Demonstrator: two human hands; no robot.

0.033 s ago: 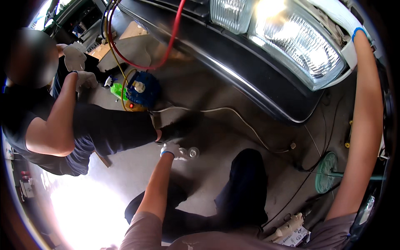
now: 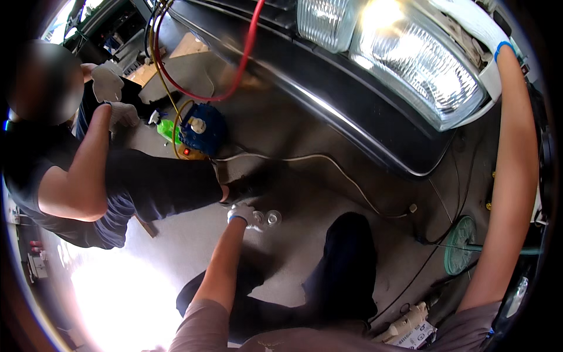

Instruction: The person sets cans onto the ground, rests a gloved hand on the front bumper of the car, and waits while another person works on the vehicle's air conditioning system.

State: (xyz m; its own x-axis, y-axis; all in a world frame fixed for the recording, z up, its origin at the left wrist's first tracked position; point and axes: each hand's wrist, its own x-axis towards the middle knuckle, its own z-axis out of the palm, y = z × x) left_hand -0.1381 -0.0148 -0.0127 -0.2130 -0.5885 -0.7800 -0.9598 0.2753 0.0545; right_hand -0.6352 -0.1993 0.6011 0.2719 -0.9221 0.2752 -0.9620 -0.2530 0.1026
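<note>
My left hand (image 2: 241, 216), in a white glove with a blue cuff, is low over the floor at the centre. Its fingers are closed round a clear see-through piece with two round ends (image 2: 272, 218), whose kind I cannot make out. On the far right, my right arm reaches up to the lit headlight (image 2: 419, 64) of a dark vehicle. My gloved right hand (image 2: 469, 20) lies behind the top edge of that lamp, at the front corner of the vehicle. Its fingers are hidden among the parts there.
At the left crouches another person (image 2: 158, 182) in dark clothes and white gloves. Beside them stand a blue machine (image 2: 204, 126) and a green spray bottle (image 2: 168, 130). A red hose (image 2: 249, 50) hangs before the bumper (image 2: 328, 105). A pale cable (image 2: 322, 154) crosses the floor; a round green base (image 2: 459, 245) stands right.
The view has shifted very slightly. Both my hands stay in the same places, and the clear piece is still in my left hand.
</note>
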